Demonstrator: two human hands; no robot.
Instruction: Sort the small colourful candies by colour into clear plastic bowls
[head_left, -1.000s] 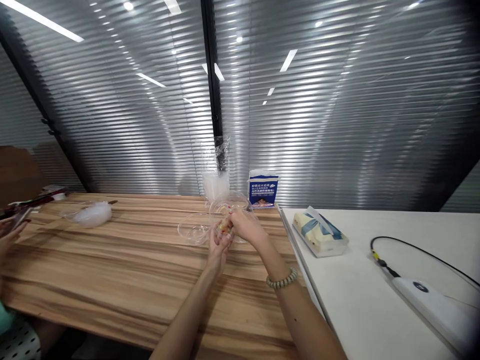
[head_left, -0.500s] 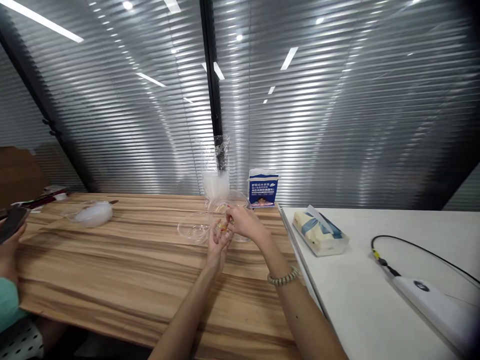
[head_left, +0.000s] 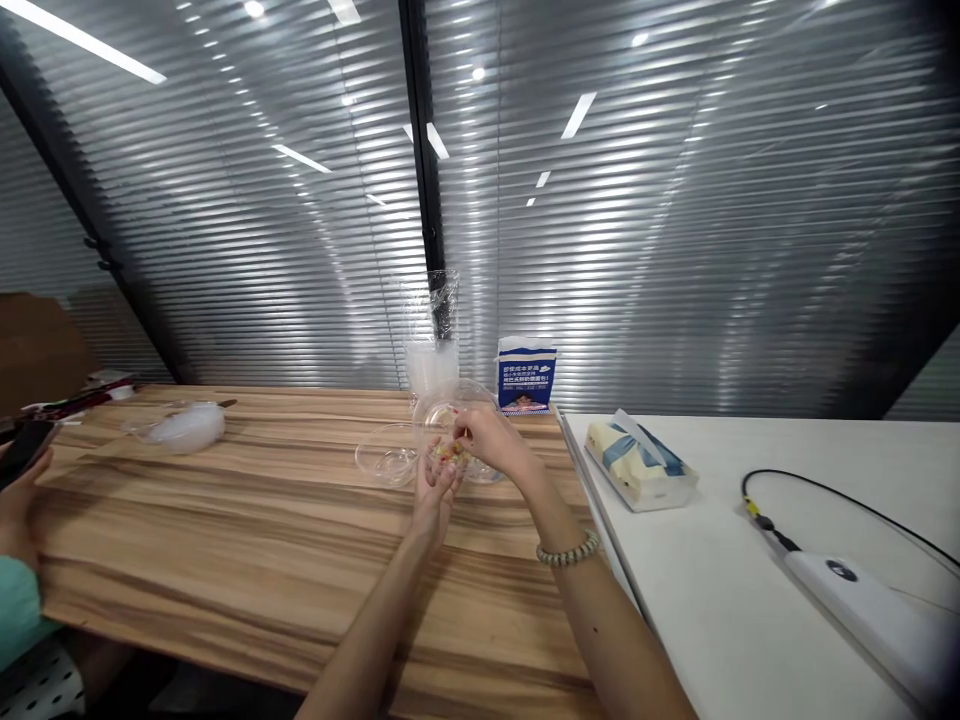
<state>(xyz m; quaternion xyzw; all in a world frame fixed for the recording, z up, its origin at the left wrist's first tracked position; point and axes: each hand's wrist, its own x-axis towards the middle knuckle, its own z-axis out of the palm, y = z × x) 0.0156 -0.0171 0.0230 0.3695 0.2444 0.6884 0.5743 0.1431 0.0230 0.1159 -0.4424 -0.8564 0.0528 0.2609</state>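
My left hand (head_left: 433, 492) is cupped, palm up, around a cluster of small red, yellow and green pieces (head_left: 448, 452), too small to name. Just above it, my right hand (head_left: 491, 440) has its thumb and fingertips pinched together; what they hold, if anything, is too small to make out. Behind both hands stands a clear round plastic container (head_left: 429, 400), with a few coloured specks near it. A clear round plastic lid (head_left: 386, 458) lies on the wooden table (head_left: 255, 560) left of my hands.
A stack of frosted plastic cups (head_left: 433, 370) and a blue packet (head_left: 526, 378) stand at the back. On the white table at right are a tissue pack (head_left: 640, 465) and a cabled white device (head_left: 862, 610). At left, another person's hand (head_left: 26, 490) holds a phone (head_left: 26, 450) near a translucent bag (head_left: 187, 428).
My right fingertips have lifted slightly from my left palm, and more of the coloured pieces shows. The other person's phone has shifted slightly.
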